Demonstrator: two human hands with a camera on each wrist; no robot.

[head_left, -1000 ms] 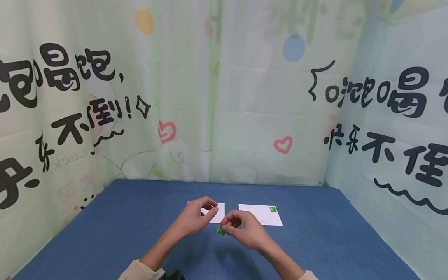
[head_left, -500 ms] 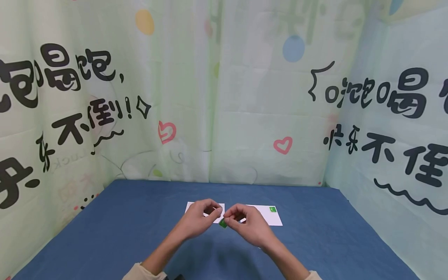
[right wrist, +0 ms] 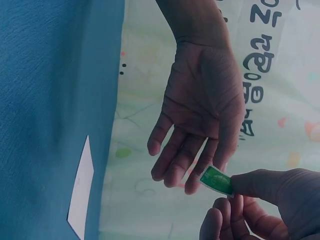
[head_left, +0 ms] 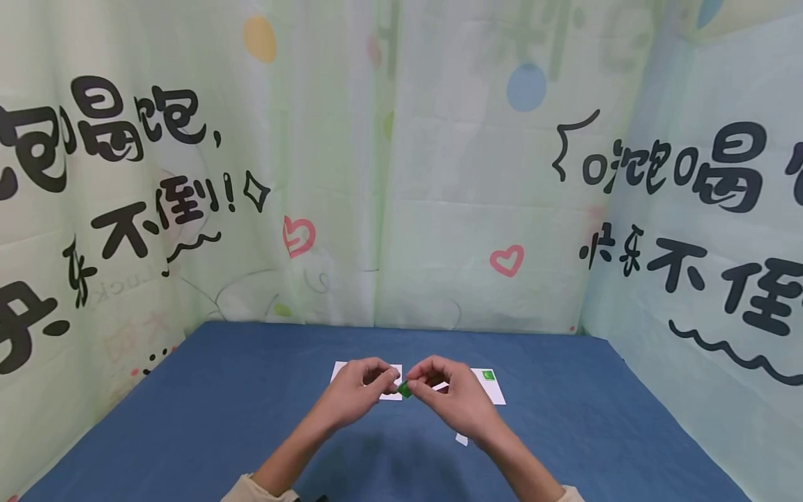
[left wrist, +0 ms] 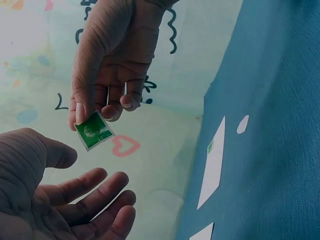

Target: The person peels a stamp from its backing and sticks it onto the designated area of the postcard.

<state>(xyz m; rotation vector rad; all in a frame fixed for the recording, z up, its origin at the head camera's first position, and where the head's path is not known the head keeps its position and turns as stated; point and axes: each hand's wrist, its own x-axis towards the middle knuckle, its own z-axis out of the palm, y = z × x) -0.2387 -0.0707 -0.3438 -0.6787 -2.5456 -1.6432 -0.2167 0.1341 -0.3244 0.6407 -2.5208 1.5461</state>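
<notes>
A small green postage stamp (head_left: 406, 390) with a perforated white edge hangs above the table, pinched at one corner between the thumb and forefinger of my right hand (head_left: 456, 401). My left hand (head_left: 359, 392) is close beside it, thumb and fingers apart. In the left wrist view the stamp (left wrist: 94, 131) is just above the gap between the left thumb and fingers. The right wrist view has one end of the stamp (right wrist: 216, 180) overlapping the left fingertips. Behind the hands lie two white envelopes, a left envelope (head_left: 393, 397) and a right envelope (head_left: 492, 392), both partly hidden.
The right envelope bears a green stamp (head_left: 488, 375) in its upper right corner. A small white paper scrap (head_left: 461, 439) lies on the blue tablecloth (head_left: 251, 404) beside my right forearm. Printed curtains (head_left: 439, 174) enclose the table at the back and sides.
My right hand has lifted the stamp up and slightly right, close to the left fingertips. The left hand has shifted slightly right. The white scrap has come into view from behind the right forearm.
</notes>
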